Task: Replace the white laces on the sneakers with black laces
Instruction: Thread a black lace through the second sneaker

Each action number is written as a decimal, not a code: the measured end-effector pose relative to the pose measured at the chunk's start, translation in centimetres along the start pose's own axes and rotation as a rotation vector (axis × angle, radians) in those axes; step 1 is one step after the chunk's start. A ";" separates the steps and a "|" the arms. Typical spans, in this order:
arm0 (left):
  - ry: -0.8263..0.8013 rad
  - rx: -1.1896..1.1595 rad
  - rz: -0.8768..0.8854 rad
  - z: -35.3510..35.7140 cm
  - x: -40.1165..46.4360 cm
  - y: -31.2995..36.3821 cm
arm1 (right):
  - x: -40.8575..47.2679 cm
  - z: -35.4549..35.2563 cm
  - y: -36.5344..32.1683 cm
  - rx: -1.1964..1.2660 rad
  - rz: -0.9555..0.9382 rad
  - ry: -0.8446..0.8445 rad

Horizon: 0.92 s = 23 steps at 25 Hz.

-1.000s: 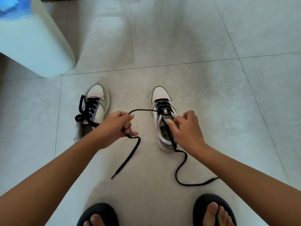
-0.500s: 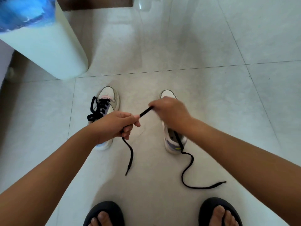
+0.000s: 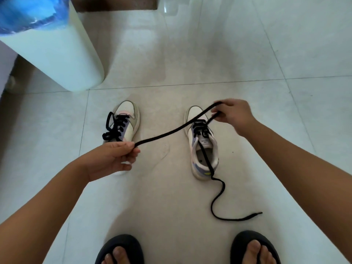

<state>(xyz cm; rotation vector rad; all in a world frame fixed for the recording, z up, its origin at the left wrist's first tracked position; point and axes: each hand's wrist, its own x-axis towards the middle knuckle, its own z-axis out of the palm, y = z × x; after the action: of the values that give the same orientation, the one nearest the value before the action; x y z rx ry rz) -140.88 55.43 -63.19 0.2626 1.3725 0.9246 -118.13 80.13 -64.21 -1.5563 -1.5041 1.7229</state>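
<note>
Two sneakers stand side by side on the tiled floor [image 3: 247,54], toes pointing away from the person, and no white lace shows anywhere in view. By the look of it, the left sneaker [image 3: 128,122] is finished: its black lace is threaded up the eyelets with loops lying loose off its outer side. The right sneaker [image 3: 202,147] looks only partly done, with a few crossings near the toe and the upper eyelets seemingly bare. Its black lace [image 3: 171,131] runs taut from the front of that shoe, loops through the right hand [image 3: 233,115], whose fingers are pinched shut on it just beyond the toe, and stretches across the gap between the shoes to the left hand [image 3: 112,159], which is closed around the lace's end just beside the left sneaker's heel. The lace's other half [image 3: 219,195] trails over the tongue and heel opening and snakes loosely on the floor toward the person's right sandalled foot [image 3: 254,248]. What is left, I judge, is threading the remaining eyelets and tying off. Open floor lies to the right and between the shoes; a pale cylindrical container [image 3: 57,54] with a blue top stands off to the left, well apart from the hands, and both feet sit near the bottom edge.
</note>
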 end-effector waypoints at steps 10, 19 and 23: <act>0.251 0.050 0.037 10.2 7.8 -0.4 | -5.0 2.2 2.9 -0.976 -0.268 -0.120; 0.398 0.068 0.177 13.4 9.7 -0.6 | -4.9 3.2 5.9 -0.840 -0.168 -0.081; 0.471 0.089 0.221 13.6 10.2 -1.2 | -5.0 3.4 6.2 -0.819 -0.163 -0.070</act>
<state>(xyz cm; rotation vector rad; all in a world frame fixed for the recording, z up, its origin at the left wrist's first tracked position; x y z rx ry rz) -128.80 66.36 -68.21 0.2791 1.8473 1.1582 -117.27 72.31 -67.77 -1.6412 -2.4847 1.1152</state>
